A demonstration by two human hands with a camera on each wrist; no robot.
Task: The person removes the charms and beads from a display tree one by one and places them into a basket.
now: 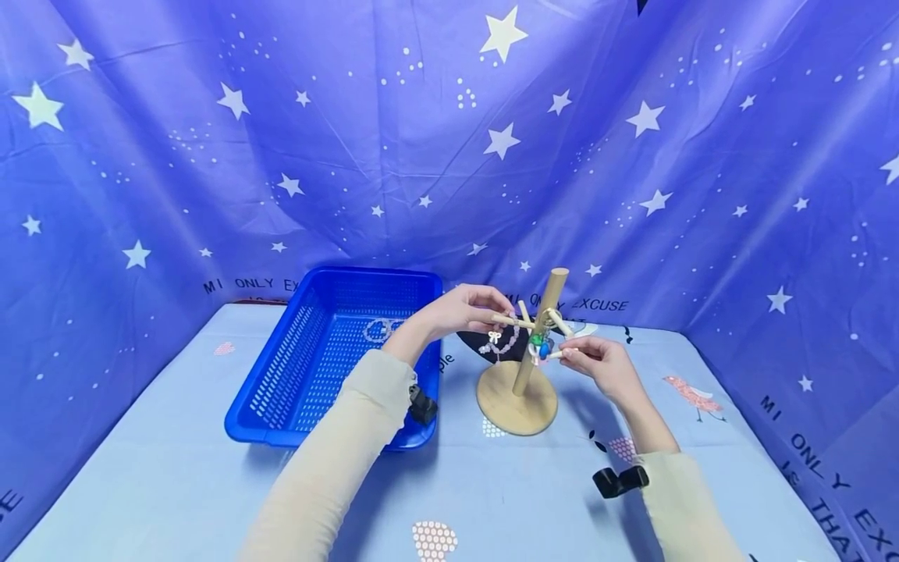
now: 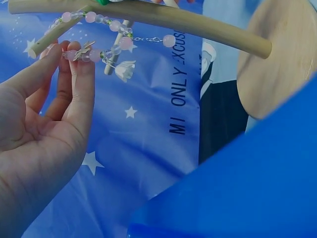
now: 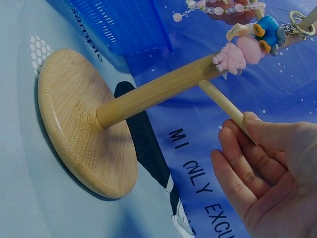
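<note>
My left hand (image 1: 456, 311) pinches a bracelet of pink and clear beads (image 2: 115, 26) between thumb and fingertips. The loop overlaps a short peg (image 2: 54, 37) of the wooden stand (image 1: 517, 410), close to the peg's free end. A white flower charm (image 2: 125, 71) and a short chain hang from the bracelet. On the stand's other side, my right hand (image 1: 602, 364) pinches the end of a lower peg (image 3: 223, 100) between thumb and index finger. A keychain with pink and blue figures (image 3: 247, 49) hangs by the post, on a metal ring near another peg.
The blue plastic basket (image 1: 242, 425) stands left of the wooden stand, under my left forearm. A beaded bracelet (image 1: 377, 331) lies inside it. A blue star-print curtain (image 1: 449, 156) rises behind the table (image 1: 175, 484), which has a pale blue printed cover.
</note>
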